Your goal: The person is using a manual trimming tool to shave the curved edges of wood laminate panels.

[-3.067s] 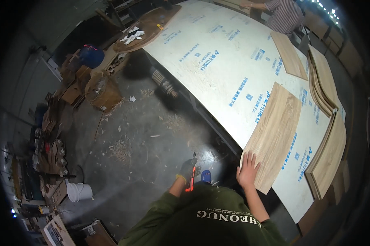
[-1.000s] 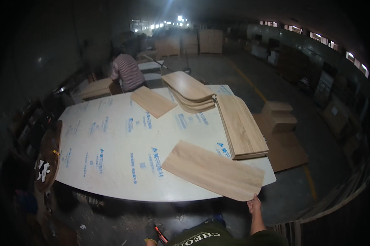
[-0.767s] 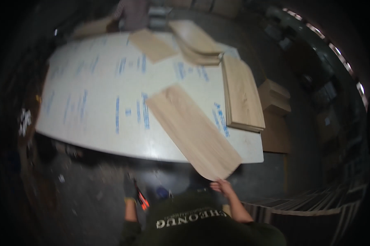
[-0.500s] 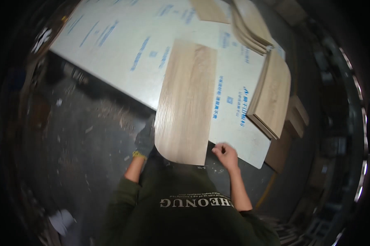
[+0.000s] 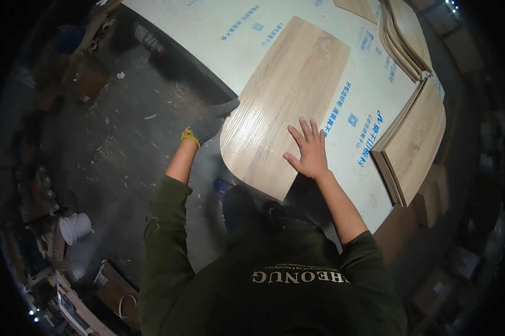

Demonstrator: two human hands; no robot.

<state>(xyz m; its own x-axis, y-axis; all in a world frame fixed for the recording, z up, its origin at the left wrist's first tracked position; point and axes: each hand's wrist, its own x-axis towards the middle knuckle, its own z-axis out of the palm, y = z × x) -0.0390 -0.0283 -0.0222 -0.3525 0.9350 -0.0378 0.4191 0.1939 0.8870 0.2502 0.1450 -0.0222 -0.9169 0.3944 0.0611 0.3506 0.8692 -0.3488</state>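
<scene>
A light wood-grain panel with a rounded near-left corner lies over the white sheet and overhangs its near edge. My left hand, in a dark grey glove with a yellow cuff, is at the panel's left edge and grips it there; part of its fingers is hidden. My bare right hand is open over the panel's right side. Its fingers are spread and point away from me, and nothing is in it.
The white sheet with blue print forms the work surface. Stacked curved wood-grain panels lie at its right, with more curved panels beyond. Wood chips litter the dark floor. A white bucket stands at the lower left.
My right hand has moved from below the panel's near right corner up onto its surface, and its fingers have spread. My left hand stays at the left edge. The view has shifted.
</scene>
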